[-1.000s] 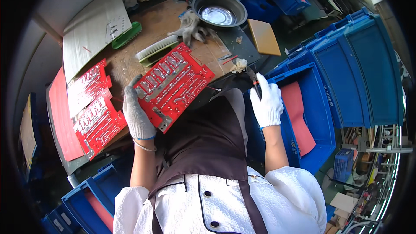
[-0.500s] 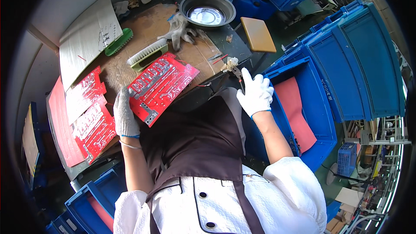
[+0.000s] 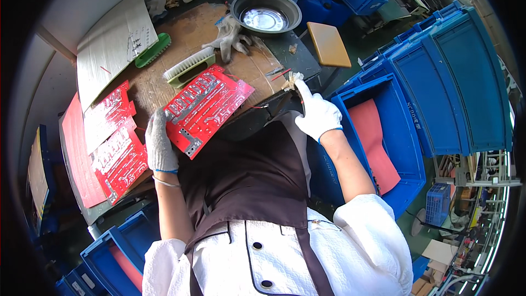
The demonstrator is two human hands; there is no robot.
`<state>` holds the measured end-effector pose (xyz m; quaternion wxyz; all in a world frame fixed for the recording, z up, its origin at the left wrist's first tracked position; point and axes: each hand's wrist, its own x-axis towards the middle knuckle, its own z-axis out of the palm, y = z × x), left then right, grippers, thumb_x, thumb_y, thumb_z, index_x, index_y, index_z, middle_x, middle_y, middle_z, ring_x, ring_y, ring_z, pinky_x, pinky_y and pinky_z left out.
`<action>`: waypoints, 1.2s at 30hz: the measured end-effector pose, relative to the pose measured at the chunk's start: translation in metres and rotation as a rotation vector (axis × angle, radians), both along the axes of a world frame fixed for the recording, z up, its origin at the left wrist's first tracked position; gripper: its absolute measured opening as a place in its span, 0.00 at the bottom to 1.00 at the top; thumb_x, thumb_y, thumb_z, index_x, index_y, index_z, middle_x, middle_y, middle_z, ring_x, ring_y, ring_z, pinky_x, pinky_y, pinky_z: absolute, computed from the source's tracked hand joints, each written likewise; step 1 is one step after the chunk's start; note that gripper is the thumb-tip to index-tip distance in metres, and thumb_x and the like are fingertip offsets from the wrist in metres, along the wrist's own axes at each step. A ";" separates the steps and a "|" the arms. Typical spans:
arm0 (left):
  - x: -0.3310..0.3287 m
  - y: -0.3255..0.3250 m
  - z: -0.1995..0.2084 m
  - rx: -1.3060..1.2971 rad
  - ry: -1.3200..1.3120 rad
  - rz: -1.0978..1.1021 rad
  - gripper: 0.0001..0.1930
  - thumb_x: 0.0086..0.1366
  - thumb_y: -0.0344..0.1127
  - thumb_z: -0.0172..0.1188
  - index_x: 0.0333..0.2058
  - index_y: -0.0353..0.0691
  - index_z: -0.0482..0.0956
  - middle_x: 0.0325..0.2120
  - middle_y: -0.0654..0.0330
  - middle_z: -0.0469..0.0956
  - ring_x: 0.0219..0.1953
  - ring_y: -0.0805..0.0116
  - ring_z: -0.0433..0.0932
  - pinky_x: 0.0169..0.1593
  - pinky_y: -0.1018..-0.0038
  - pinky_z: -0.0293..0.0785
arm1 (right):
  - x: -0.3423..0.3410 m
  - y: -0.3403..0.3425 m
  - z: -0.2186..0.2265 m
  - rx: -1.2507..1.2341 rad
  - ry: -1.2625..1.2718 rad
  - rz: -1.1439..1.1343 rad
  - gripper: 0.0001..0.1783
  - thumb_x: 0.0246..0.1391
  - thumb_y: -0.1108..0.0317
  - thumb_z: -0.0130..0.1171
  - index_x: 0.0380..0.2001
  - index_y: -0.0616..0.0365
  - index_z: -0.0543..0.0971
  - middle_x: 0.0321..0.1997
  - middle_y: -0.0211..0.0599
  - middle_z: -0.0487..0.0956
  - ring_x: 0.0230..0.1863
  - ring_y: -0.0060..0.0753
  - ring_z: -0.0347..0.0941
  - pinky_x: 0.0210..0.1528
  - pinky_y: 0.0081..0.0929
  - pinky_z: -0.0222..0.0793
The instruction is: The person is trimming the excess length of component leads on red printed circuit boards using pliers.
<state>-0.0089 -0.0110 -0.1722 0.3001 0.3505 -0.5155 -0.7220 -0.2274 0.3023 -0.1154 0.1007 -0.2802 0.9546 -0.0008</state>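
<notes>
Holds a red circuit board in the left hand, with gloved fingers closed on its left edge and silvery solder marks facing up, above the lap and near edge of the table. Reaches with the gloved right hand toward the table's edge, with forefinger stretched to a crumpled cream scrap and other fingers curled; cannot tell of any grip there, with the palm hidden. Has a white-bristled brush just beyond the board, with a grey glove and metal bowl farther back. Has more red boards to the left, and a blue crate beside the right forearm.
</notes>
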 end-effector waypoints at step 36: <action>0.015 0.099 0.128 -0.973 -0.232 -0.583 0.19 0.63 0.39 0.69 0.52 0.42 0.81 0.61 0.42 0.72 0.58 0.40 0.77 0.59 0.57 0.76 | 0.092 -0.031 0.044 -0.640 0.199 0.717 0.40 0.41 0.67 0.73 0.61 0.55 0.73 0.33 0.37 0.78 0.31 0.45 0.78 0.34 0.40 0.75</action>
